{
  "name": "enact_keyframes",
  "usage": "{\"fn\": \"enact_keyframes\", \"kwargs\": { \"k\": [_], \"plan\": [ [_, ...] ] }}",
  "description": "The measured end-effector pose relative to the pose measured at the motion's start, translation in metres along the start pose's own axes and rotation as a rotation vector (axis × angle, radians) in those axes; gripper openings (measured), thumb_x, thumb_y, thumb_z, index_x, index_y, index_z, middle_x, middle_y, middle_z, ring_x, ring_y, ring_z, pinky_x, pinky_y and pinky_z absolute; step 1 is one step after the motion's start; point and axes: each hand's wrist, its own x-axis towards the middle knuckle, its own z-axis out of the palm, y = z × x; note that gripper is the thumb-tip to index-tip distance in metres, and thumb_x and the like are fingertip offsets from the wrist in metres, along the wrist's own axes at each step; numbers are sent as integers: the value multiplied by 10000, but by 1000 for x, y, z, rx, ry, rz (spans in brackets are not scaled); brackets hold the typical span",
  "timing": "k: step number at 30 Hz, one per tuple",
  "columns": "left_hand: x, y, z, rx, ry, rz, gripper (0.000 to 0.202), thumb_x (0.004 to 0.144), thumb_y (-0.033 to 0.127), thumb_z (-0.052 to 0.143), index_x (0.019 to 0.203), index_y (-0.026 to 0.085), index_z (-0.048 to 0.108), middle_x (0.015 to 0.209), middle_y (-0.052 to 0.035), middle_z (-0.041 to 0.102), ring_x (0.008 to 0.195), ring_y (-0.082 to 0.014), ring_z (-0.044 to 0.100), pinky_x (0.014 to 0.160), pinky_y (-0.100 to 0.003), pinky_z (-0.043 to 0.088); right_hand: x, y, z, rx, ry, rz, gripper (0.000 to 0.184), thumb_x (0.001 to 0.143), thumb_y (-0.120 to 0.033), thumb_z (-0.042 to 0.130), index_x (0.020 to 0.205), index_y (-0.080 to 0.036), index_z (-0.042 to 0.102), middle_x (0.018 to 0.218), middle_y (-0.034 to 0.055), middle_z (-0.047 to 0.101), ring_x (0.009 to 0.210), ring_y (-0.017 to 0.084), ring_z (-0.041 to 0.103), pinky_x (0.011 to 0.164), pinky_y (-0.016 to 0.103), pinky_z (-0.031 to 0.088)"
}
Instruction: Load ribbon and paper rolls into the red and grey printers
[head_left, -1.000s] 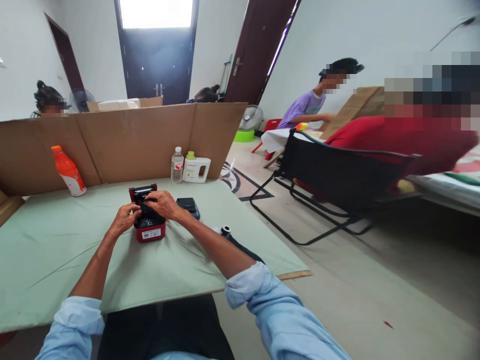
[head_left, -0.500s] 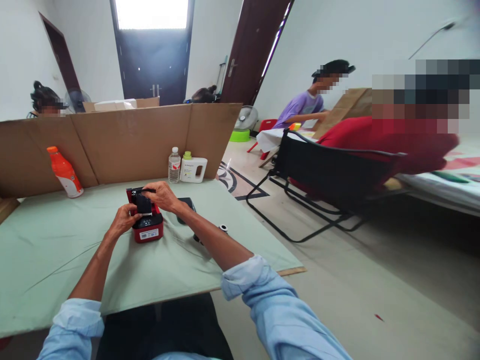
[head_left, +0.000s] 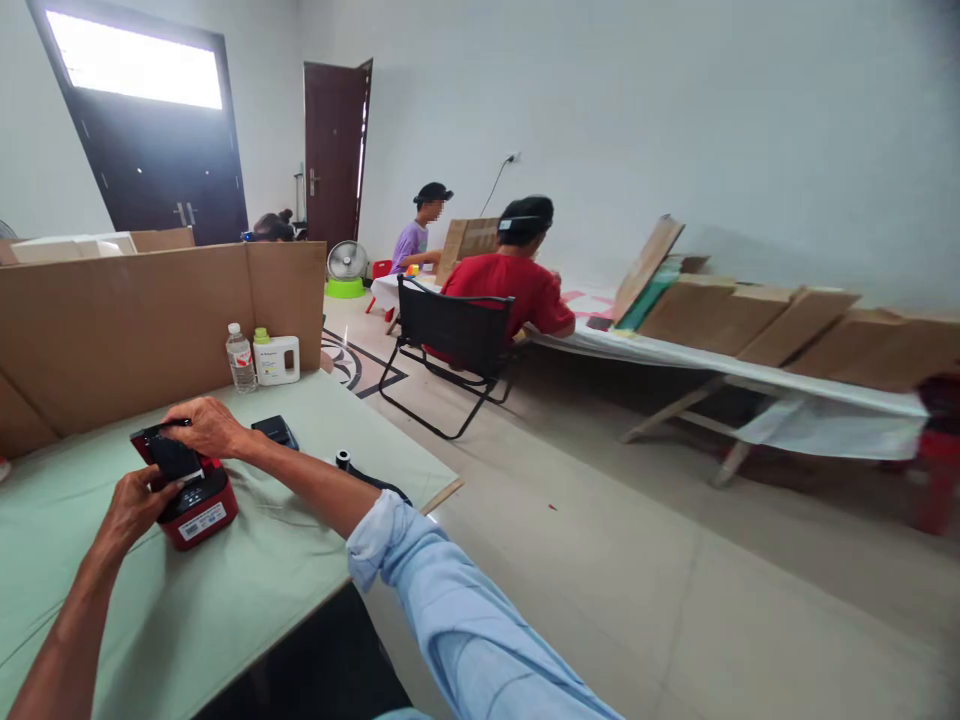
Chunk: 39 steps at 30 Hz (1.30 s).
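On the green-covered table stands a small red and black box-shaped device (head_left: pixel 199 515) with a white label on its front and a raised back part. A dark flat piece (head_left: pixel 178 458) leans upright over the device's black top. My right hand (head_left: pixel 206 427) is closed on the upper edge of this piece. Lower down, my left hand (head_left: pixel 135 508) pinches the same piece near its bottom edge, beside the device's left side. The fingers partly hide where the piece meets the device.
Past my right wrist lie a dark box-shaped object (head_left: pixel 275 432) and a black item with a white round end (head_left: pixel 343 460). A water bottle (head_left: pixel 241 360) and a white jug (head_left: pixel 277 360) stand by the cardboard screen (head_left: pixel 150 330). Two people sit at another table (head_left: pixel 847 390), one in a black chair (head_left: pixel 457 325).
The view has swung to the right, so the table and hands sit further left and the orange bottle is nearly out of frame. Both hands keep about the same hold on the dark piece.
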Motion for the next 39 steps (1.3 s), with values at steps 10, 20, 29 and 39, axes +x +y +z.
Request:
{"fn": "enact_keyframes", "kwargs": {
  "k": [10, 20, 29, 39],
  "plan": [
    [-6, 16, -1, -45, -31, -8, 328, 656, 527, 684, 719, 207, 718, 645, -7, 725, 632, -231, 650, 560, -274, 448, 1, 3, 1, 55, 26, -22, 125, 963, -232, 700, 987, -225, 823, 868, -37, 776, 822, 118, 665, 727, 197, 412],
    [-19, 6, 10, -166, -39, 50, 361, 760, 475, 671, 915, 167, 776, 814, -38, 776, 738, -228, 689, 678, -297, 498, -8, 8, 2, 176, 69, -53, 156, 927, -176, 662, 919, -165, 818, 757, -28, 724, 710, 109, 603, 669, 200, 408],
    [-16, -3, 15, -275, 74, 82, 398, 761, 455, 707, 1013, 162, 801, 879, -46, 800, 810, -227, 706, 736, -293, 536, -9, 9, 2, 294, 122, -68, 165, 917, -196, 642, 840, -161, 784, 701, -37, 683, 680, 107, 598, 651, 200, 427],
    [-16, -5, 15, -307, 61, 71, 389, 753, 413, 719, 1028, 153, 810, 928, -64, 820, 835, -245, 736, 770, -321, 571, -15, 23, 4, 361, 159, -74, 189, 910, -241, 621, 810, -148, 751, 716, -15, 684, 678, 116, 603, 635, 204, 445]
  ]
}}
